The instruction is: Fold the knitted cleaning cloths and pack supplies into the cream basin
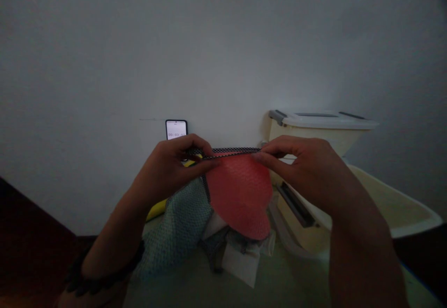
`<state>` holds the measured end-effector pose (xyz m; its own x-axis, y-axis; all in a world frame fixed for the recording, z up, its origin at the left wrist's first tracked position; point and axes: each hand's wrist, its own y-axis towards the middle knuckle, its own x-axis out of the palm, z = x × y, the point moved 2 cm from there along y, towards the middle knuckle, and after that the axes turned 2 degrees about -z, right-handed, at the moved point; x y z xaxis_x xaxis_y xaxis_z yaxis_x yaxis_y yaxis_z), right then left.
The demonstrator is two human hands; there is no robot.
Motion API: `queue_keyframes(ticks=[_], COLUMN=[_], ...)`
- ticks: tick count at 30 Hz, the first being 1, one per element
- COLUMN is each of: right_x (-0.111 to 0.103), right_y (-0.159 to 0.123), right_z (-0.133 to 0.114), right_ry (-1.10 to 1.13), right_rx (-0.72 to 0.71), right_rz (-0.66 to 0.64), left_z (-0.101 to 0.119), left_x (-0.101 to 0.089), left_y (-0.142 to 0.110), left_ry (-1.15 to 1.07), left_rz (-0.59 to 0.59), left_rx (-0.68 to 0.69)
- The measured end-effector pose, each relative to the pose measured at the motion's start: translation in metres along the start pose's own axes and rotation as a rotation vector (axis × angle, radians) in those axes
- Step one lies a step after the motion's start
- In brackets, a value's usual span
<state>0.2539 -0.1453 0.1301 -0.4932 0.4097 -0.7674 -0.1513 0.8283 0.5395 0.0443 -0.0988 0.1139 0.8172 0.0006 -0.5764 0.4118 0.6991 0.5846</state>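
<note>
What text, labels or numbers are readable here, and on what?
Black-edged phone with lit white screen: "00:03:01", blurred, last digits uncertain.
Same phone, top of screen: tiny mark, too small to read.
Red fabric piece with dark patterned edging: none readable.

Fabric point(240, 189) hangs between the left hand point(174, 166) and right hand point(305, 166), above the bench point(286, 284); a phone point(176, 129) stands behind the left hand, storage bins point(317, 135) at right, the wall point(223, 56) beyond.
</note>
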Motion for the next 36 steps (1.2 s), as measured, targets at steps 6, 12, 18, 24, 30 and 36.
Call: queue_keyframes(ticks=[6, 12, 18, 24, 30, 36], right_x=[-0.003, -0.004, -0.003, -0.001, -0.003, -0.003], right_y=[-0.002, -0.002, -0.001, -0.001, -0.002, -0.001], right_z=[-0.001, -0.003, -0.001, 0.001, -0.001, -0.002], right_ry=[0.020, 0.059, 0.031, -0.041, -0.029, 0.009], right_rx=[-0.007, -0.014, -0.003, -0.057, -0.047, -0.025], right_rz=[0.136, 0.160, 0.153, 0.105, 0.150, 0.162], left_z=[-0.003, 0.000, 0.001, 0.001, -0.011, -0.012], left_x=[-0.001, 0.002, 0.002, 0.000, -0.002, -0.003], left_y=[0.000, 0.000, 0.000, 0.001, 0.002, 0.002], left_ry=[-0.090, -0.049, 0.074, 0.026, -0.098, -0.071], left_rz=[0.050, -0.047, -0.061, -0.046, 0.010, -0.048], left_rx=[0.025, 0.013, 0.002, -0.052, -0.089, -0.067])
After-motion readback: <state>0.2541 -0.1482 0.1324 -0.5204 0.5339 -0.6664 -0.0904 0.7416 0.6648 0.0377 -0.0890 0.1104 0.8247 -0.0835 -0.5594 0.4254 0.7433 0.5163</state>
